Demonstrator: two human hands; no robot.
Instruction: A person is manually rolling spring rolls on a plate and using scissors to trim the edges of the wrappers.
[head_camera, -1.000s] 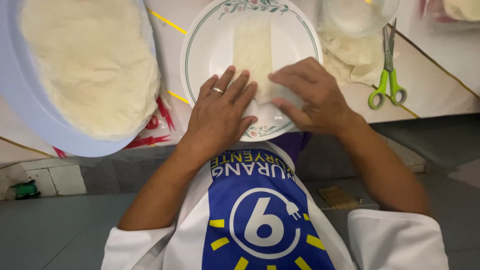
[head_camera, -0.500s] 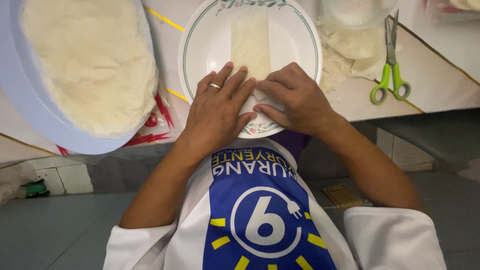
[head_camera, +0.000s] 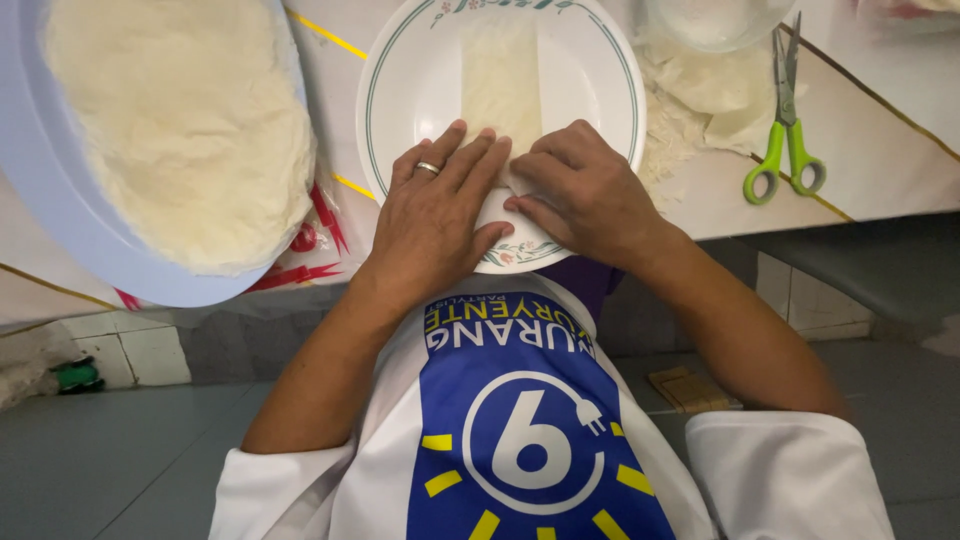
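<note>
A thin pale wrapper strip lies along the middle of a white plate with a green rim line and flower print. My left hand, with a ring on one finger, rests flat on the near end of the wrapper. Beside it, my right hand curls over the same end, fingertips pressing the folded part. Both hands touch at the plate's near edge, hiding what is under them.
A large pale blue bowl full of white dough-like filling sits at the left. Green-handled scissors lie at the right, next to a stack of torn wrappers and a clear bowl. The table edge runs just below the plate.
Both hands have drawn closer together on the wrapper's near end. The right hand's fingers have tucked further in toward the left hand.
</note>
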